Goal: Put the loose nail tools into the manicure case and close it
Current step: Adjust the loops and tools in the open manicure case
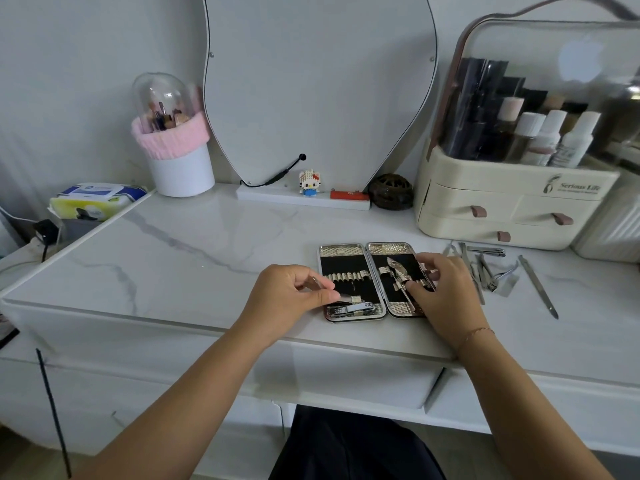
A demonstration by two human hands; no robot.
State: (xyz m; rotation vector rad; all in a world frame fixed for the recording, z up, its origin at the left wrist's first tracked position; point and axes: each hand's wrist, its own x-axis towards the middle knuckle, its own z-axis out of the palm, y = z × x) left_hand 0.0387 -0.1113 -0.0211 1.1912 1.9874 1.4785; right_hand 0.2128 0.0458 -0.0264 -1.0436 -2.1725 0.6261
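Note:
The manicure case (346, 252) lies open flat on the white marble tabletop, two black-lined halves with shiny patterned rims and strap loops. A nail clipper (356, 308) sits in the near end of the left half. A cuticle nipper (398, 271) lies in the right half. My left hand (291, 296) rests at the case's left edge, thumb and forefinger pinching a thin metal tool. My right hand (440, 289) lies over the right half, fingers curled on the nipper. Several loose metal tools (485, 268) lie right of the case, and a long nail file (538, 287) lies farther right.
A cream cosmetics organiser (502, 206) with drawers stands behind the loose tools. A curved mirror (311, 81) leans at the back, with a small toy figure (309, 182) and a dark round holder (391, 191) at its base. A brush pot (176, 157) stands back left.

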